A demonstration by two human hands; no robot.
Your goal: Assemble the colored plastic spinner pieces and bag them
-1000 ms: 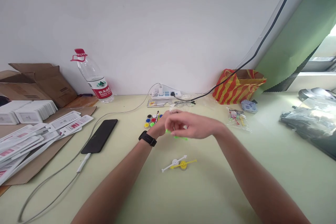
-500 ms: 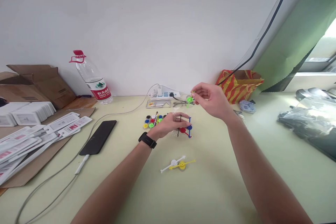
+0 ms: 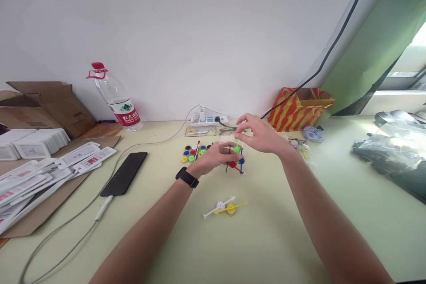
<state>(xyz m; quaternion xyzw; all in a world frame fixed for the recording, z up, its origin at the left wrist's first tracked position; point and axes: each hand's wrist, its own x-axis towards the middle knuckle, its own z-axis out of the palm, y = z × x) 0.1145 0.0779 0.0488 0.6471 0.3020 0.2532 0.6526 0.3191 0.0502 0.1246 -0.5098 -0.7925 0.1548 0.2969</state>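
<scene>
My left hand (image 3: 213, 158), with a black watch on the wrist, is closed on a small clear bag of coloured plastic sticks and discs (image 3: 237, 163) on the pale green table. My right hand (image 3: 261, 135) is just above it, pinching a green stick-and-disc piece (image 3: 237, 146) that points down at the bag's top. Nearer to me lie a white stick piece (image 3: 219, 207) and a yellow stick piece (image 3: 232, 208), crossed on the table. A cluster of loose coloured discs (image 3: 193, 153) sits just left of my left hand.
A black phone (image 3: 124, 172) with a white cable lies to the left, beside white packaged items and cardboard. A water bottle (image 3: 115, 97), a power strip (image 3: 206, 120), a striped bag (image 3: 297, 108) and a small packet (image 3: 297, 145) stand further back. Dark plastic-wrapped things lie at right.
My right hand lifted the green piece up and to the right, then brought it back down to the bag held by my left hand. The left hand stayed in place.
</scene>
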